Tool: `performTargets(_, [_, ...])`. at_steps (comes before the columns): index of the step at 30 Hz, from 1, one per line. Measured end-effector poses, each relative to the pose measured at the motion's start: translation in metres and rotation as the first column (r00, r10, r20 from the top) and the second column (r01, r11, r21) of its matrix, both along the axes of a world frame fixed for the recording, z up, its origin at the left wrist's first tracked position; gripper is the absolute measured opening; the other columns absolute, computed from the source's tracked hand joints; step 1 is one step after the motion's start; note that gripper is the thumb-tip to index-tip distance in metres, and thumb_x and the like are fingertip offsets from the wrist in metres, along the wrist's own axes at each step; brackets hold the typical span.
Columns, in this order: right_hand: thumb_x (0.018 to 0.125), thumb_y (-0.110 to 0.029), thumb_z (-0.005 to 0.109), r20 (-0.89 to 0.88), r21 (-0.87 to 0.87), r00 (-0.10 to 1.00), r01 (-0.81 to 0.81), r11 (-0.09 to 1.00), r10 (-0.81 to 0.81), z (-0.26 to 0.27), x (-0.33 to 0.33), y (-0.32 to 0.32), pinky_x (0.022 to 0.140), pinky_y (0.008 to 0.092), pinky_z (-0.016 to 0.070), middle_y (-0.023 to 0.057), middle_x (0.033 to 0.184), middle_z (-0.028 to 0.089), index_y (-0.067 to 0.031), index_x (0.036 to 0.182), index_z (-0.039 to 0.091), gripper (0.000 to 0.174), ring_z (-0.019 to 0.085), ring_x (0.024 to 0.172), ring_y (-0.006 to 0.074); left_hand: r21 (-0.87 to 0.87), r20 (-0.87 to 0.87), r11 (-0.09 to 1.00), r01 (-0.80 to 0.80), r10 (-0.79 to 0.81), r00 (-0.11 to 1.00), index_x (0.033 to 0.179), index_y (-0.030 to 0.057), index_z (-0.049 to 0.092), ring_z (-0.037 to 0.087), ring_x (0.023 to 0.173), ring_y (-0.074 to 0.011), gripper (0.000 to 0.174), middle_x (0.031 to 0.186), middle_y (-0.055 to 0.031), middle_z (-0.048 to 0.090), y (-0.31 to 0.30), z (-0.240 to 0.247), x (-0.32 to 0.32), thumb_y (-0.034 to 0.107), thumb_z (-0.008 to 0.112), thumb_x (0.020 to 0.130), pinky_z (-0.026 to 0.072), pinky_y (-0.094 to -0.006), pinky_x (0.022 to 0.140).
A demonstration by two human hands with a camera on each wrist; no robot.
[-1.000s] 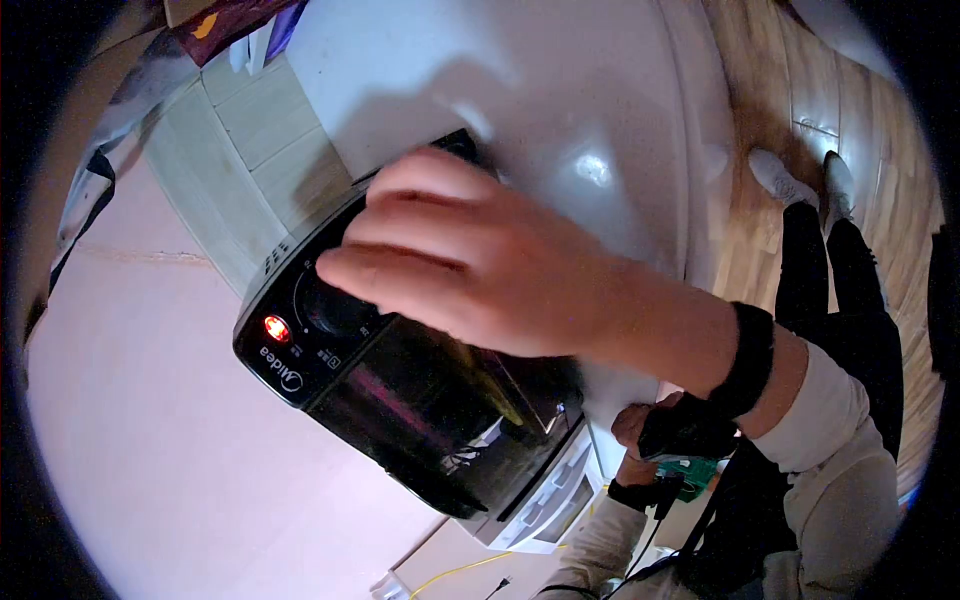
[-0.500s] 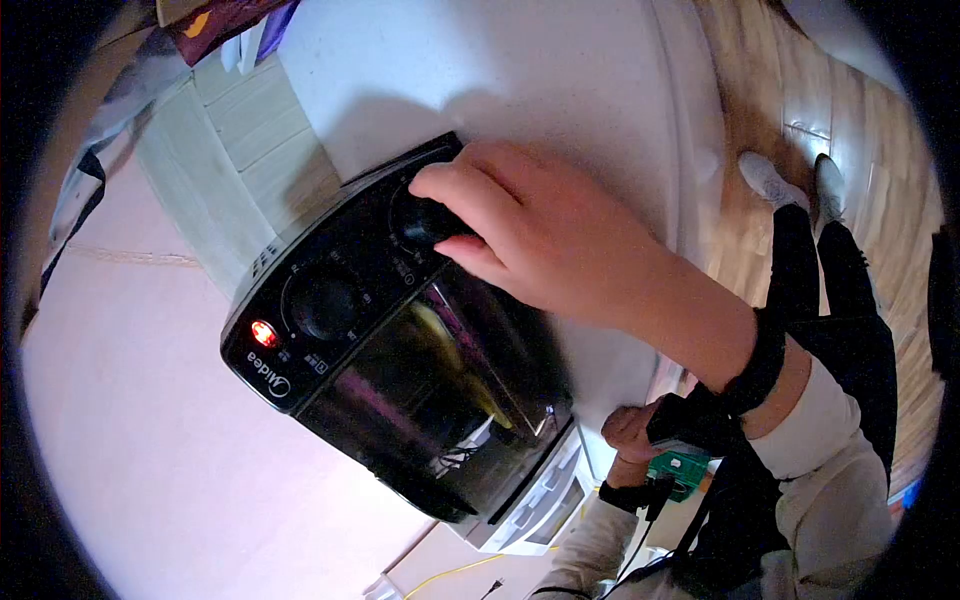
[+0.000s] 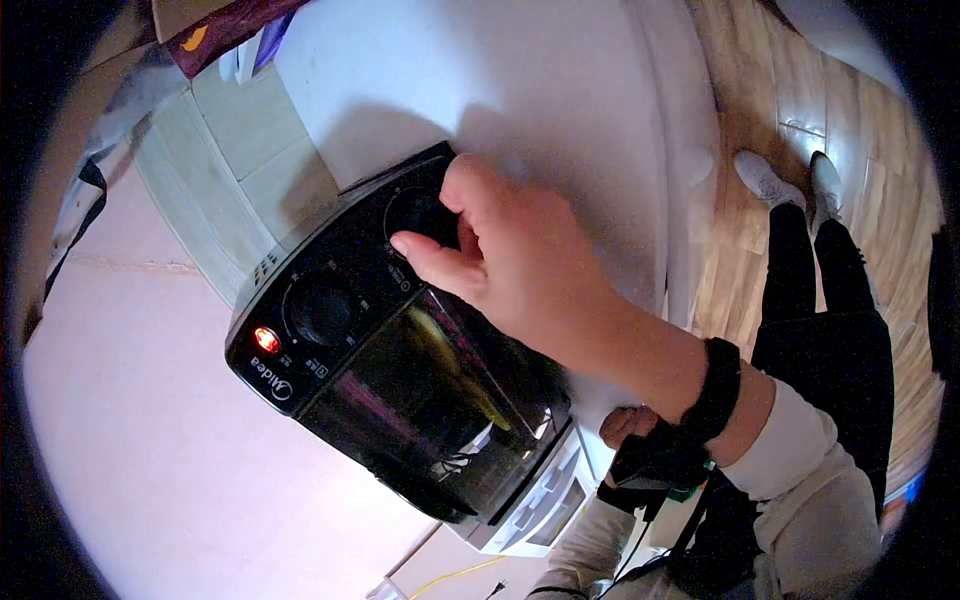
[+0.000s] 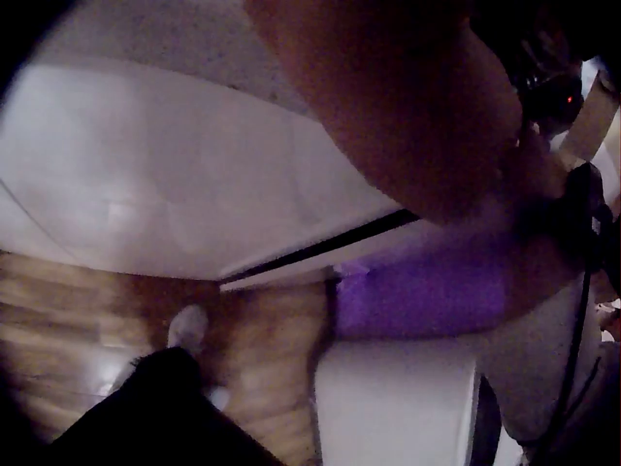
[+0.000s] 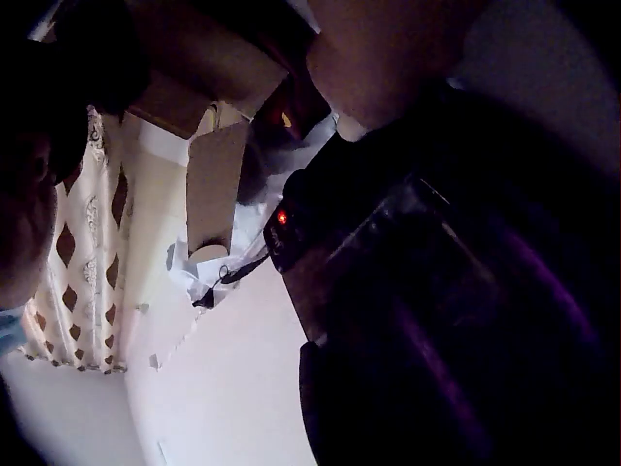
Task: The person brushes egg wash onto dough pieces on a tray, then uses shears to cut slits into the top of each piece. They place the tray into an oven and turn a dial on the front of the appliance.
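A black Midea toaster oven (image 3: 360,420) with a glass door stands in the head view, its indicator light (image 3: 266,340) glowing red. My right hand (image 3: 540,250) grips the knob (image 3: 412,207) farther from that light, thumb along one side and fingers curled at the other. The second knob (image 3: 322,308) is untouched, beside the light. In the dim right wrist view the same hand (image 5: 388,58) reaches over the control panel. My left hand (image 3: 625,425) is loosely curled low beside the oven, partly hidden behind the right wrist's black device.
The oven stands on a pale counter (image 3: 560,90). A white appliance (image 3: 545,510) is next to it, with a yellow cord (image 3: 450,577) nearby. Cardboard (image 5: 213,184) and crumpled wrapping show behind the oven. The wooden floor (image 3: 750,270) lies beyond the counter edge.
My right hand has moved from over the panel's middle to the far knob, uncovering the other one. Since half a second ago its wrist has turned around the knob. The left hand hardly moved.
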State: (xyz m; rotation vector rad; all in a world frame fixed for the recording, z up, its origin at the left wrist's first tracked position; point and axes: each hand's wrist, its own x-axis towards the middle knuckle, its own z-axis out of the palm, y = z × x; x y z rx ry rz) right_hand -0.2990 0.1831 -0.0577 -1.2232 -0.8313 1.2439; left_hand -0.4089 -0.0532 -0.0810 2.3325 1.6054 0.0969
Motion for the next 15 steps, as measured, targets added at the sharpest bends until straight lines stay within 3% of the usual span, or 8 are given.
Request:
performTargets(2, [0.075,-0.033,0.061,0.014,-0.063,1.000,0.016,0.998,-0.015,0.001,-0.005,0.000,0.048,0.0430,0.0477,0.0184,0.060,0.056,0.0006,0.081,0.043,0.038,0.058,0.055,0.0352,-0.012,-0.001,1.000,0.007,-0.007,1.000,0.079,0.0124,0.064,0.048,0.042,-0.0204,0.018,0.053,-0.0040,0.054,-0.001,-0.001,0.002,0.019,0.059,0.063,0.0385,-0.0326,0.041])
performTargets(11, [0.074,-0.030,0.064,-0.067,-0.054,0.989,0.124,0.991,-0.128,0.000,-0.016,0.000,0.049,0.0439,0.0475,0.0197,0.060,0.055,-0.0015,0.080,0.042,0.037,0.057,0.057,0.0371,-0.123,-0.057,0.992,0.024,-0.031,0.998,0.079,0.0123,0.063,0.049,0.043,-0.0231,0.019,0.052,-0.0063,0.053,0.009,0.007,0.013,0.022,0.060,0.063,0.0389,-0.0349,0.042])
performTargets(15, [0.075,-0.030,0.064,-0.071,-0.035,0.994,0.079,0.996,-0.081,-0.002,-0.011,0.000,0.050,0.0445,0.0470,0.0201,0.060,0.055,-0.0011,0.080,0.042,0.037,0.057,0.057,0.0377,-0.426,-0.237,0.904,-0.041,-0.068,0.969,0.079,0.0123,0.063,0.049,0.044,-0.0243,0.020,0.052,-0.0073,0.052,0.049,0.052,0.053,0.023,0.061,0.063,0.0391,-0.0360,0.042])
